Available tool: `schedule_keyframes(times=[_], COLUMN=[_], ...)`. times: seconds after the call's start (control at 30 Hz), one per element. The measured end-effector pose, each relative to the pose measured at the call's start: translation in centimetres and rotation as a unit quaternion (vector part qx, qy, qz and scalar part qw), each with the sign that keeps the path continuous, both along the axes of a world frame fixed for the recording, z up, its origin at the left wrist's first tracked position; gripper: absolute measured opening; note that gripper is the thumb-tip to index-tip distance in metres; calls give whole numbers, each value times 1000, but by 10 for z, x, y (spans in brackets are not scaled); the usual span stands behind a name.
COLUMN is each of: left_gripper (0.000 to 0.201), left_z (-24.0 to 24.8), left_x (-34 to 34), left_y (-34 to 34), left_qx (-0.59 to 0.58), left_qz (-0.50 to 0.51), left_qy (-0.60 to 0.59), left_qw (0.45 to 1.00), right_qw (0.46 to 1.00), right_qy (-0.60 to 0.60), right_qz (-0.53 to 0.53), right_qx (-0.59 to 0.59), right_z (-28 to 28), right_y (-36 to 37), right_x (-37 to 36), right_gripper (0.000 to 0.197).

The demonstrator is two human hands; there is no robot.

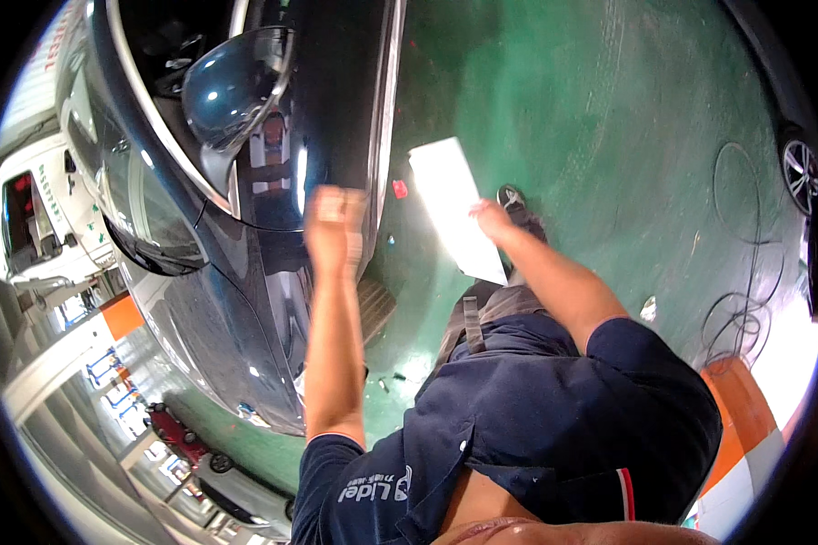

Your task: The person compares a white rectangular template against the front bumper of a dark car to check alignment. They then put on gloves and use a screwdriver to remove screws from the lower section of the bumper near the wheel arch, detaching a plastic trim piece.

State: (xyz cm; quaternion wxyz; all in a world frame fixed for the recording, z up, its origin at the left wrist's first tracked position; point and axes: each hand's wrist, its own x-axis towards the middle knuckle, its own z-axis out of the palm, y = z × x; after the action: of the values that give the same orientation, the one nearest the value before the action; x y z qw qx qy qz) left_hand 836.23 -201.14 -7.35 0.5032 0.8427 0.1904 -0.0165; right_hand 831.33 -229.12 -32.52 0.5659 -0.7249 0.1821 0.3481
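My left hand point(333, 218) is raised beside the dark blue car's door point(336, 100), below the wing mirror point(236, 86). It is smeared by motion and looks closed. A pale tan shape shows at its fingers, too blurred to name, and I cannot tell whether the hand touches the door. A bright white rectangular sheet point(450, 200) hangs in front of my legs. My right hand point(493, 222) is closed on its right edge. Glare washes out the sheet's surface.
The car's front wheel point(375, 311) lies just right of my left forearm. A small red scrap point(400, 189) is on the green floor point(591, 118). Thin cable point(741, 318) lies coiled at the right, near another car's wheel point(798, 173). A white truck point(50, 209) stands far left.
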Motion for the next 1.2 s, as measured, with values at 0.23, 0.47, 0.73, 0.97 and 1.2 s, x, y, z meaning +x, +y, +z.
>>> schedule_keyframes(times=[0.23, 0.47, 0.73, 0.97, 1.2], left_gripper=[83, 82, 72, 83, 79], left_z=[109, 49, 54, 57, 53], left_x=[84, 102, 99, 96, 94], left_y=[228, 260, 260, 266, 274], left_qx=[534, 492, 493, 574, 488], left_qz=[130, 210, 233, 211, 165], left_qy=[-61, -99, -78, -54, -140], left_qw=[833, 839, 835, 790, 845], right_qw=[944, 946, 903, 897, 908], right_qy=[251, 199, 197, 162, 145], right_qz=[-204, -175, -220, -184, -159], right_qx=[60, 187, 313, 367, 358], right_z=[-114, -201, -218, -173, -135], right_y=[28, 114, 191, 166, 154], right_x=[51, 98, 173, 210, 232], right_gripper=[30, 22, 30, 42, 43])
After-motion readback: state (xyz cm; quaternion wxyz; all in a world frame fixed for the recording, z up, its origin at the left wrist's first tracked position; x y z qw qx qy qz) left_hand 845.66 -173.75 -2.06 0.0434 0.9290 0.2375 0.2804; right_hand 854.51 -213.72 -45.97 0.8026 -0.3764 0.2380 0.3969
